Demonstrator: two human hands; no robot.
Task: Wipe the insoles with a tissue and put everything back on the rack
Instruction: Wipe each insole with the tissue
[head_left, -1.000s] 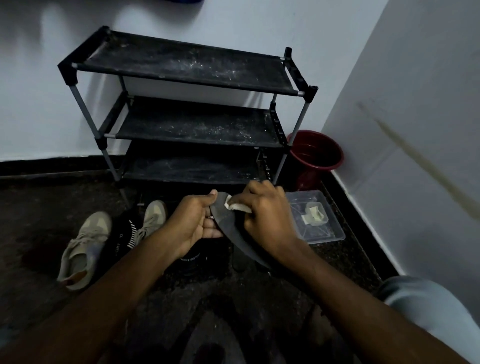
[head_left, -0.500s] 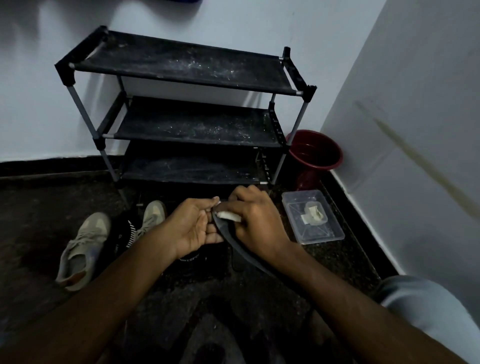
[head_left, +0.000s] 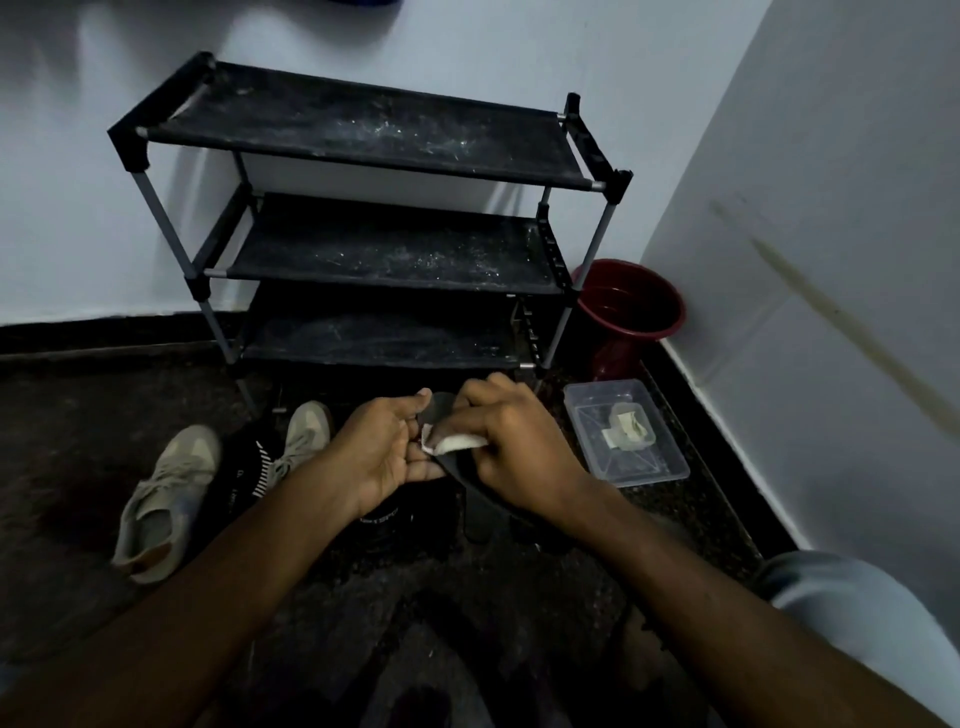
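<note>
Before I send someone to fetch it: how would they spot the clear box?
Find the black three-shelf rack; a dark red bucket stands at its right end. On the floor before that bucket lies the clear box, the only see-through thing there.

Insole middle behind right hand; box contents perhaps tissues.

You have one view, from the camera on your head. It looks forward and down, close over your left hand and right hand, which sit mid-frame. Straight ahead it faces the rack at the back wall; a side wall closes your right.
</note>
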